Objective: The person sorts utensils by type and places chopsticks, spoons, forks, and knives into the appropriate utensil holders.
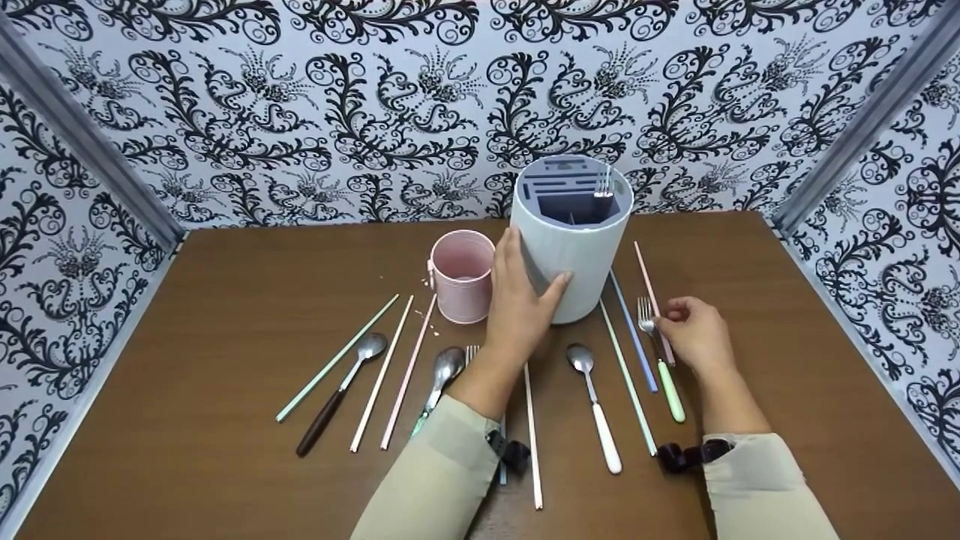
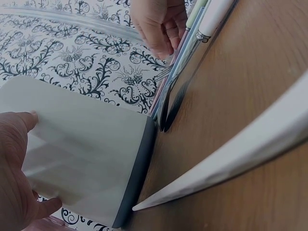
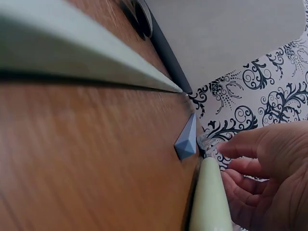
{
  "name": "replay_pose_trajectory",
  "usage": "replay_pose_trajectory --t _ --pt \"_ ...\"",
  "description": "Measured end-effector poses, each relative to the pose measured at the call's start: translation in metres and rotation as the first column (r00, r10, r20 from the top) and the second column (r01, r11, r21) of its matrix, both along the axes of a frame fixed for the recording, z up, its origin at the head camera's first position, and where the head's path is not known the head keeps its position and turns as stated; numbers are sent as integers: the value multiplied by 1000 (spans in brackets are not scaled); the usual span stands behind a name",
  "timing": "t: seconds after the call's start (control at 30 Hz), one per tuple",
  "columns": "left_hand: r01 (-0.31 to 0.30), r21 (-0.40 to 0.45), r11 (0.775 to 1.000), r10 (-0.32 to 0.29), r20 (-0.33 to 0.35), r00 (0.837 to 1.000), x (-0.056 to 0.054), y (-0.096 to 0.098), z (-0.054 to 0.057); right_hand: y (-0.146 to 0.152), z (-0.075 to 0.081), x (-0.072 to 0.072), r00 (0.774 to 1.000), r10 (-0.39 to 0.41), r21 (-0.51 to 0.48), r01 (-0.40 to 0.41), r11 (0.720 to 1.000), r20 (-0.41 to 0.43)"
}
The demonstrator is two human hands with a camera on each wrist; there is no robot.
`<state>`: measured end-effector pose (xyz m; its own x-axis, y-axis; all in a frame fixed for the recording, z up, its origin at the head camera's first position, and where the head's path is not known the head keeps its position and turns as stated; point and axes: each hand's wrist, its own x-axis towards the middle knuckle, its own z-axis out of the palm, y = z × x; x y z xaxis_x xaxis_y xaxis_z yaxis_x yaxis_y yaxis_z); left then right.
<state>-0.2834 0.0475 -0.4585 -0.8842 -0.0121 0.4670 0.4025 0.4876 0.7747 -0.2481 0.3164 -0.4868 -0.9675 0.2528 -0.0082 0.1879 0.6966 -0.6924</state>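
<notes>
My left hand (image 1: 517,300) grips the side of a white cylindrical utensil holder (image 1: 574,262), thumb and fingers spread around it. Its slotted grey top holds a fork (image 1: 604,184), tines up. Over to the right, my right hand (image 1: 697,334) pinches the neck of a green-handled fork (image 1: 671,390). In the left wrist view, the tines of this fork (image 2: 164,73) appear slightly raised. Beside it lie a pink chopstick (image 1: 643,270) and a blue chopstick (image 1: 634,334). The exact finger contact is partly hidden in the right wrist view.
A pink cup (image 1: 463,296) stands left of the holder. A white-handled spoon (image 1: 600,412), a brown-handled spoon (image 1: 330,409), another spoon (image 1: 448,366) and several chopsticks lie on the brown table (image 1: 225,300). Patterned walls (image 1: 435,112) surround the back and sides.
</notes>
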Motion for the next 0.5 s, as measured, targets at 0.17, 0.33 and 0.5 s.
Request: replay_pose_trajectory --t 0.17,0.33,0.5 --pt "-2 -6 1000 2 -8 1000 -1 0 0 1 1 0 998 29 52 -32 998 53" --pt "-6 -10 1000 6 -14 1000 -1 0 -1 1 4 1 994 59 110 -69 992 93" --pt "-7 -11 1000 7 -24 1000 -1 0 -1 3 6 3 986 73 168 -98 981 150"
